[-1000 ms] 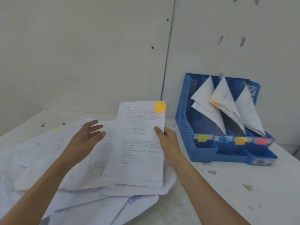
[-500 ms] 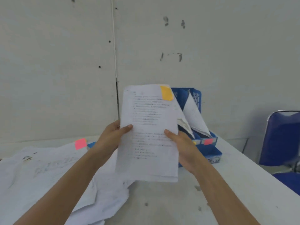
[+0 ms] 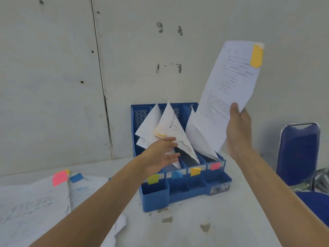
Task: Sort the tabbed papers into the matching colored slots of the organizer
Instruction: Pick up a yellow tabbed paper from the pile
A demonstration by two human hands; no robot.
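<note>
Right hand pinches an orange-tabbed white paper sheet at one o'clock from the blue plastic organizer; left hand spread before it.

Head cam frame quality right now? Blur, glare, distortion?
Head view: flat, diffuse light, no glare or hard shadows; text on the orange-tabbed paper in the right hand is smeared, unreadable; left hand slightly soft; wall seam bows from the wide-angle lens.

Left hand outstretched, fingers straight — right hand raised, pinching paper
</note>
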